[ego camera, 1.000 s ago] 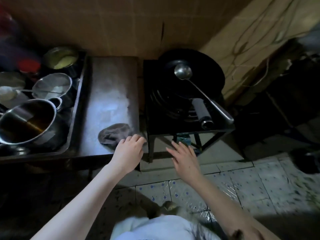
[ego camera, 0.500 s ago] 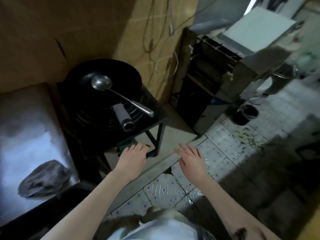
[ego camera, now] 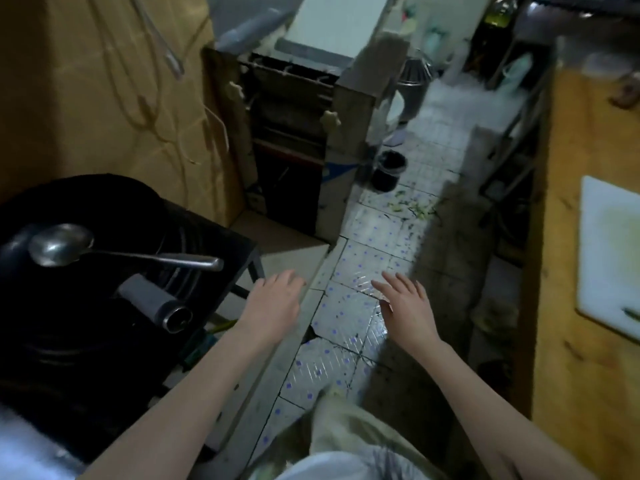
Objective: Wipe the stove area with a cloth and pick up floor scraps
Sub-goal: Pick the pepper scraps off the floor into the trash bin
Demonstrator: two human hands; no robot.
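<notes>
Green vegetable scraps [ego camera: 412, 206] lie scattered on the tiled floor [ego camera: 349, 317] ahead, near a small black bucket [ego camera: 388, 170]. The black stove [ego camera: 194, 271] stands at the left with a black wok [ego camera: 90, 202] and a metal ladle [ego camera: 62, 249] resting in it. My left hand [ego camera: 275, 306] hovers just right of the stove's corner, fingers relaxed and holding nothing. My right hand [ego camera: 408, 308] is held out over the floor tiles, fingers straight and empty. The cloth is out of view.
A wooden counter [ego camera: 585, 237] with a white cutting board [ego camera: 613, 254] runs along the right. A dark metal machine [ego camera: 294, 140] stands behind the stove against the cardboard-lined wall. The floor aisle between them is narrow.
The view has swung right, away from the steel table and its grey cloth, toward the floor aisle. Both hands stay held out and empty, now past the stove over the tiles.
</notes>
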